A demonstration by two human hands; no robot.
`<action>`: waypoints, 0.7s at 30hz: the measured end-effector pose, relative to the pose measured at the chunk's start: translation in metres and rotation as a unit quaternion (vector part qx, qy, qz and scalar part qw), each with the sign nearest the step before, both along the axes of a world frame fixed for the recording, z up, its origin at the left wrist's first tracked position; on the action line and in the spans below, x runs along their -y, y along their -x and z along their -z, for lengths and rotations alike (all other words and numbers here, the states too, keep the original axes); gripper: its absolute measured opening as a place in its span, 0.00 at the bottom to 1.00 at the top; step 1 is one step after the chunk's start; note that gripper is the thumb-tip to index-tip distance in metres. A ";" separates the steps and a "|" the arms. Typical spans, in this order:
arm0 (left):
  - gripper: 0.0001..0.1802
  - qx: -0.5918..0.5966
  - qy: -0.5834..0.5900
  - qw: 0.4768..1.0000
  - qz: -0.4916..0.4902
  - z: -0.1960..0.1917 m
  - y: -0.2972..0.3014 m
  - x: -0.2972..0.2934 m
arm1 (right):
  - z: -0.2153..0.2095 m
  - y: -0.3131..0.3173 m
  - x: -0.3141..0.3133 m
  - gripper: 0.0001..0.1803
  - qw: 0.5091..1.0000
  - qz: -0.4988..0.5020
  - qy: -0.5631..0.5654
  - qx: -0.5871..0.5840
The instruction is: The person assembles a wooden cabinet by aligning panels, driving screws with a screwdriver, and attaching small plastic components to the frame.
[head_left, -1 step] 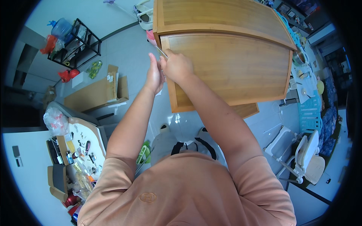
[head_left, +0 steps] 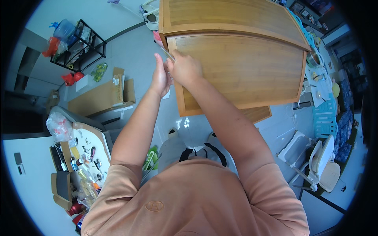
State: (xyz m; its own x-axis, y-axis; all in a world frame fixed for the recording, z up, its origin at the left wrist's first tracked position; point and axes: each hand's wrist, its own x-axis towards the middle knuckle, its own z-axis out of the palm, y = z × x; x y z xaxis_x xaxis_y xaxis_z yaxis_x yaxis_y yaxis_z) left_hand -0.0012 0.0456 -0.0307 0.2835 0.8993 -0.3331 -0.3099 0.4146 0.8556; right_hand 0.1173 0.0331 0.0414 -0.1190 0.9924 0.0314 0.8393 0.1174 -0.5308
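Observation:
My right hand (head_left: 185,70) is closed around a thin metal rod (head_left: 168,53), whose bare length slants up and left out of the fist. What kind of tool it is does not show clearly. Beneath that fist is the left edge of a brown wooden furniture piece (head_left: 240,69) with framed panels. Just left of it, my left hand (head_left: 160,78) has its thumb stretched upward, apart from the fingers, and its fingertips come close to the right hand at the wood's edge. Those fingers are partly hidden.
Flattened cardboard (head_left: 94,99) lies on the floor at left, below a black rack (head_left: 92,39). A white table (head_left: 87,141) cluttered with small tools and bottles stands at lower left. At right are a folding white chair (head_left: 321,161) and a blue plastic panel (head_left: 325,118).

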 end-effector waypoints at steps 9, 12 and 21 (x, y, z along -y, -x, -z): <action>0.34 -0.149 0.075 0.985 0.043 -0.038 -0.003 -0.006 | 0.021 -0.009 0.017 0.13 0.991 -0.117 -0.011 0.058; 0.26 -0.105 0.065 0.992 -0.023 -0.033 -0.009 -0.007 | 0.031 -0.054 0.037 0.17 0.985 -0.142 -0.025 -0.093; 0.32 -0.200 0.037 0.976 -0.081 -0.020 -0.007 -0.014 | 0.091 -0.296 0.084 0.24 0.846 0.448 -0.282 -0.066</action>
